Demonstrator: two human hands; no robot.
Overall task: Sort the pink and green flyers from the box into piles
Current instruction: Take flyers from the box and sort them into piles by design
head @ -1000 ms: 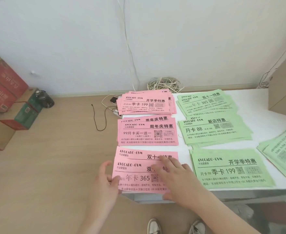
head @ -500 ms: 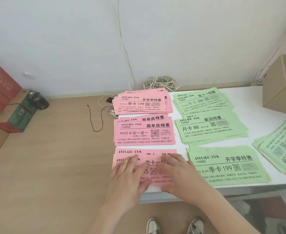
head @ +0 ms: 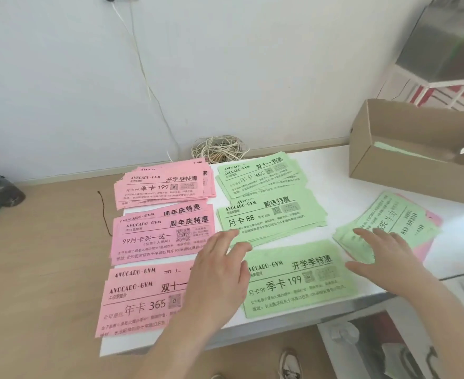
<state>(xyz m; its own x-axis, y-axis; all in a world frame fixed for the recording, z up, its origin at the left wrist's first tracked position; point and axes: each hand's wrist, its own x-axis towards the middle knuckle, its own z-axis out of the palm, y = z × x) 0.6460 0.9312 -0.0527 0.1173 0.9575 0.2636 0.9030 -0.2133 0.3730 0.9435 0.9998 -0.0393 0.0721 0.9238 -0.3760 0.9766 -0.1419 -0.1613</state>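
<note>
On the white desk [head: 335,170], six sorted piles lie in two columns. Pink column, on the left: far pink pile [head: 165,184], middle pink pile [head: 162,236], near pink pile [head: 140,299]. Green column, just beside it: far green pile [head: 261,173], middle green pile [head: 269,214], near green pile [head: 299,280]. Each pile shows one headline on top. The edges are fanned, not squared.

Not yet sorted: a loose stack [head: 395,222] to the right of the green column, green on top with pink edges showing beneath, and green sheets [head: 397,151] inside the open cardboard box [head: 406,170] at the far right corner. Their number cannot be told.

The left hand [head: 217,272] hovers with fingers spread over the gap between the near pink pile and the near green pile, holding nothing. The right hand [head: 381,255], fingers likewise extended, reaches over the near edge of the loose stack. Contact with the top sheet cannot be confirmed.

Assessment: the greater part appears done — the loose stack and the box contents are left.
</note>
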